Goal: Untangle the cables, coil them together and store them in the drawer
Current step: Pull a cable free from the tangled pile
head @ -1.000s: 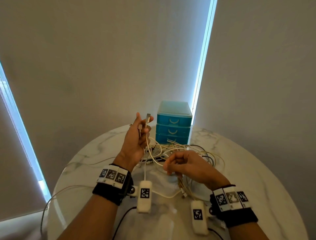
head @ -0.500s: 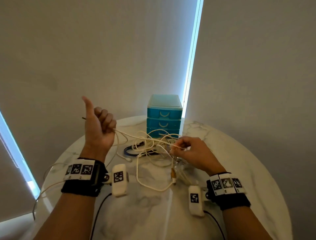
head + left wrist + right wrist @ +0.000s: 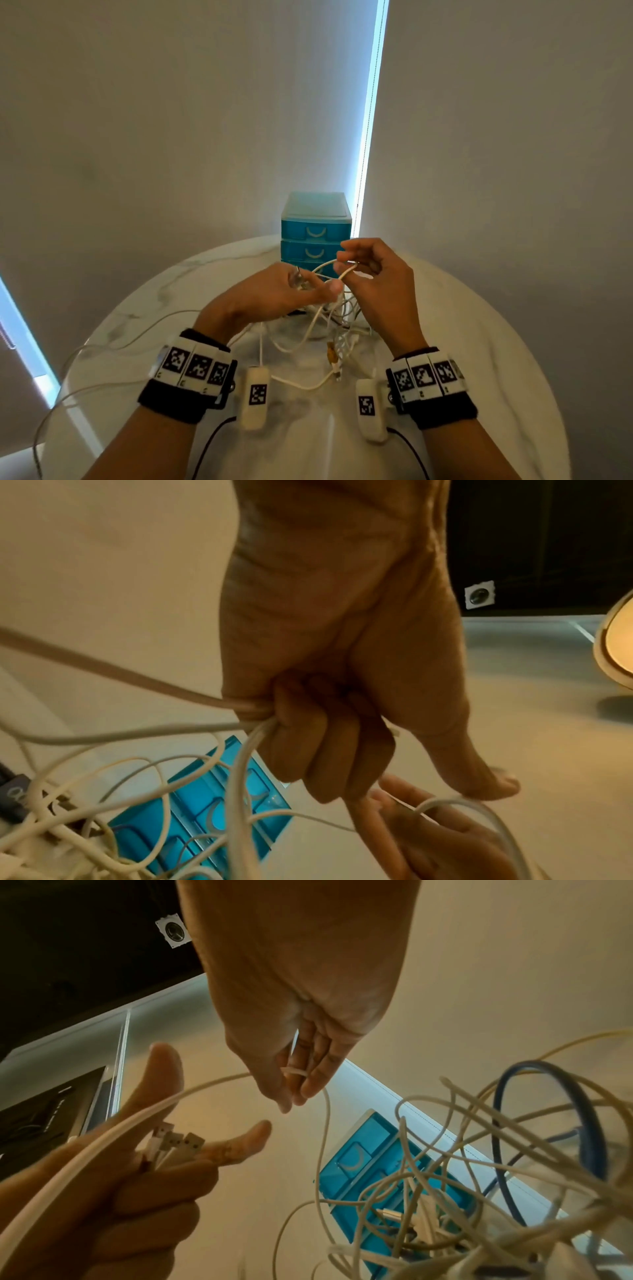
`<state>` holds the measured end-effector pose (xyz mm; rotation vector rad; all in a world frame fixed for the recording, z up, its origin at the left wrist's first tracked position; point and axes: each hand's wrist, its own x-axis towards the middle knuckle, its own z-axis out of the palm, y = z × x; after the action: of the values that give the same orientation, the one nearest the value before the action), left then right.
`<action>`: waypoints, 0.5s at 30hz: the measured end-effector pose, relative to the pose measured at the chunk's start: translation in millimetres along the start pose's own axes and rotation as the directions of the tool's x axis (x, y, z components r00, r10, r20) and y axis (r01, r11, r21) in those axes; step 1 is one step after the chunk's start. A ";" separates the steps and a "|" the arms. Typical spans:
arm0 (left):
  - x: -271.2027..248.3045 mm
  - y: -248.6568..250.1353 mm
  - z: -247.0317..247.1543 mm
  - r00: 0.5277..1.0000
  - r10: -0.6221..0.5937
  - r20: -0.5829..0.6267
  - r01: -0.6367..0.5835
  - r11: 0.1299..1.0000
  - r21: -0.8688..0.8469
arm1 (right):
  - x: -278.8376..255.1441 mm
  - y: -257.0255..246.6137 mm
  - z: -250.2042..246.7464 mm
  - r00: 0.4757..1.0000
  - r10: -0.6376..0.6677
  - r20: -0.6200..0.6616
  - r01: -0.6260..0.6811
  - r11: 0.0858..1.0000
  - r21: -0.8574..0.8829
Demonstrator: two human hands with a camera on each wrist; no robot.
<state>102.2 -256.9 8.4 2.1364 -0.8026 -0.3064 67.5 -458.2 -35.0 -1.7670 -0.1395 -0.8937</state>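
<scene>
Several white cables (image 3: 337, 320) lie tangled on the round marble table (image 3: 479, 342), with a blue cable (image 3: 548, 1123) looped among them. My left hand (image 3: 310, 287) is raised over the tangle and grips a bunch of white cables (image 3: 257, 721), whose USB plugs (image 3: 174, 1144) stick out past its fingers. Just to its right and slightly higher, my right hand (image 3: 346, 266) pinches a loop of white cable (image 3: 294, 1072) between thumb and fingers. That cable runs across to the left hand. The blue three-drawer unit (image 3: 315, 233) stands behind the hands, all drawers closed.
A long white cable (image 3: 102, 349) trails off the table's left edge. The wall stands close behind the drawer unit. Bare marble lies to the right of the tangle and in front of my wrists.
My left hand, held out to the left with its thumb up, has come back to the centre beside the right hand. The right hand has risen from the tangle with a cable.
</scene>
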 end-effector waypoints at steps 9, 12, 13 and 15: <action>-11.2 1.4 -13.7 0.913 0.283 -0.296 -0.403 0.749 -0.526 | 6.0 13.4 -9.7 0.964 0.110 -0.244 -0.143 0.982 -0.124; -10.3 1.6 -14.6 0.920 0.231 -0.318 -0.382 0.715 -0.586 | 2.7 15.0 0.9 0.971 0.238 0.008 -0.235 0.964 -0.120; -9.8 2.0 -13.6 0.922 0.238 -0.306 -0.380 0.715 -0.587 | 0.7 13.5 6.9 0.952 0.277 0.131 -0.259 0.956 -0.139; -10.0 1.5 -11.0 0.927 0.285 -0.245 -0.376 0.720 -0.583 | -3.0 10.7 18.0 0.910 0.301 0.286 -0.266 0.951 -0.156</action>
<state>99.0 -244.4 16.0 1.3406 -0.8420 -0.1914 79.6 -446.0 -47.3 -1.9646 -0.0297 -0.4189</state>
